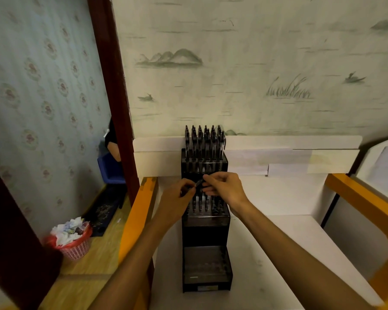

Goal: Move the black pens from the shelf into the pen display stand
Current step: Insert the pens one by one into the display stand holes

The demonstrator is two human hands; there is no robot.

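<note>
A tall black tiered pen display stand (205, 233) stands on the white shelf (285, 238). Its top tier is packed with several upright black pens (203, 142), and a few more stand in the middle tier. The bottom tier looks bare. Over the middle tier, my left hand (177, 203) grips the lower end of one black pen (197, 183) that lies tilted. My right hand (224, 186) pinches the pen's upper end with fingertips.
Orange side rails (136, 211) frame the shelf left and right, with a white back panel (289, 157) behind. On the wooden floor at the left sit a red basket (73, 241) full of paper, a dark mat and a blue chair.
</note>
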